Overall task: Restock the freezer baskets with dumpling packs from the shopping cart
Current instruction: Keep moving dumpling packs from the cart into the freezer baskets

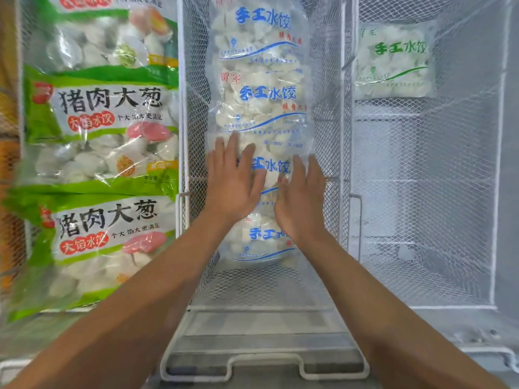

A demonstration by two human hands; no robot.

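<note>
Both hands lie flat on one blue-lettered dumpling pack (276,175) in the middle wire basket (331,113). Left hand (234,183): fingers straight and spread, palm down, pressing the pack's left half; nothing gripped. Right hand (302,200): fingers straight, close together, resting on the pack's right half, with the outermost fingers reaching the pack's edge beside the basket's mesh wall. The pressed pack sits in a column of like packs (clear plastic, blue characters): a second pack (266,102) lies just beyond the fingertips, overlapped by the pressed one, a third (261,26) beyond that, and a nearer pack (258,242) shows below the wrists, between the forearms. Left of the left hand's fingers, across the basket wall, large green-banded dumpling bags (101,113) fill the left basket (19,164). Right of the right hand's fingers, well apart, a single green-lettered dumpling pack (394,61) lies at the far end of the right basket (494,192).
</note>
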